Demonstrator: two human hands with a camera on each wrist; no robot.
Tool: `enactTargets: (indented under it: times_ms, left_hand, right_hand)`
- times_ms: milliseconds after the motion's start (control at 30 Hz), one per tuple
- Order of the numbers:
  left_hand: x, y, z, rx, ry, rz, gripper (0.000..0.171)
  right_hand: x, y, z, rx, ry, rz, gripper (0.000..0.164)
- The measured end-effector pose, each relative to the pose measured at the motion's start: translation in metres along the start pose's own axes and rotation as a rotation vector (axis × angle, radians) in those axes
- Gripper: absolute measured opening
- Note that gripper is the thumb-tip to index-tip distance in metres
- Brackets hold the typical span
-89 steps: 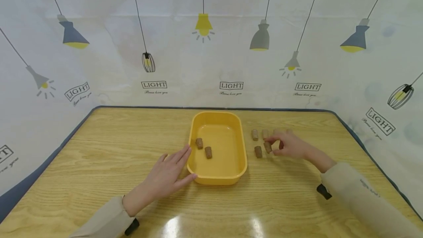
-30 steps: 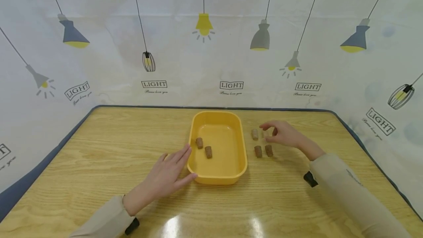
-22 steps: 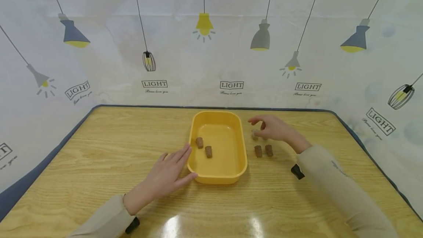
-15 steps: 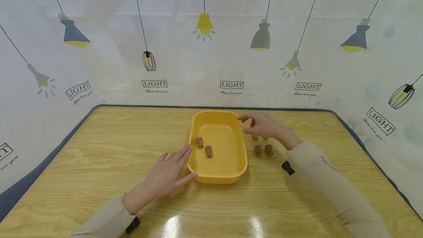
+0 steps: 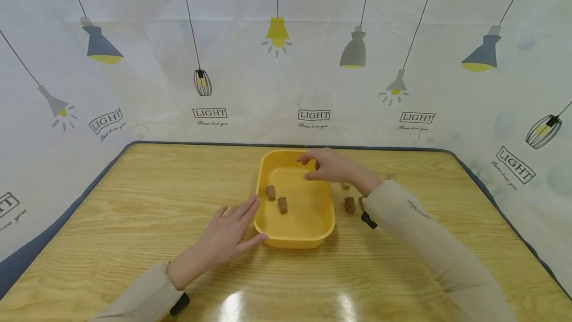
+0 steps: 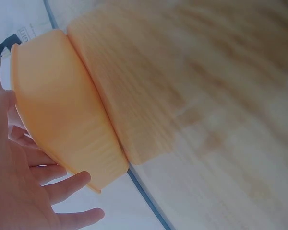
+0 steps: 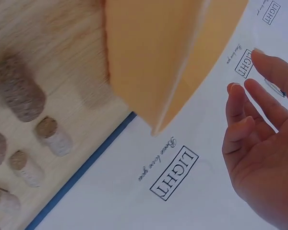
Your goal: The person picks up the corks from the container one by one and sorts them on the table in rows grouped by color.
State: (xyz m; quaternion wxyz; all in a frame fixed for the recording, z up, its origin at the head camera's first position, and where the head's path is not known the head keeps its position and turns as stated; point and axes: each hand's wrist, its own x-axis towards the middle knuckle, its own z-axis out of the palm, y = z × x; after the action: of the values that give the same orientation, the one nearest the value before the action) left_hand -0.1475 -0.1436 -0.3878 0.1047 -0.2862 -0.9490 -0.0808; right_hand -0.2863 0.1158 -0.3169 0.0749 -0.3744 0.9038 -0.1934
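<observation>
In the head view, a yellow plastic tub (image 5: pixel 297 243) stands mid-table with two brown corks, the left cork (image 5: pixel 270 193) and the right cork (image 5: pixel 282 205), inside it. My left hand (image 5: pixel 228 237) rests its straight fingers against the tub's left rim; the left wrist view shows those spread fingers (image 6: pixel 69 187) along the tub wall. Over the tub's far right part hovers my right hand (image 5: pixel 332 167), thumb and fingers apart. Nothing lies between the fingers of the right hand (image 7: pixel 264 139) in the right wrist view. Right of the tub stands a darker cork (image 5: pixel 349 205).
Several more corks stand in rows right of the tub, including a pale-sided cork (image 7: pixel 55 136) in the right wrist view. In the head view the right sleeve (image 5: pixel 411 222) covers part of them. A wooden table (image 5: pixel 178 178) meets a lamp-print backdrop (image 5: pixel 250 63).
My right hand pinched a cork in the near row, let go of it beside another cork, then moved left over the corks to above the tub. My left hand has stayed put.
</observation>
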Motion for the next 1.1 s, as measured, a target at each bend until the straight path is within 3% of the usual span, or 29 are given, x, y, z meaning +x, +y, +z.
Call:
enactTargets:
  times_ms: [433, 767, 1100]
  left_hand:
    - [0.0, 0.0, 0.0, 0.009, 0.014, 0.01, 0.074]
    - [0.001, 0.0, 0.0, 0.009, 0.022, 0.015, 0.073]
    - [0.001, -0.001, 0.002, 0.02, 0.029, 0.014, 0.073]
  right_hand:
    - [0.038, -0.029, 0.0, -0.006, -0.008, -0.009, 0.041]
    - [0.054, -0.035, 0.019, 0.064, -0.054, 0.074, 0.042]
    - [0.065, -0.033, 0.034, 0.089, -0.107, 0.097, 0.042]
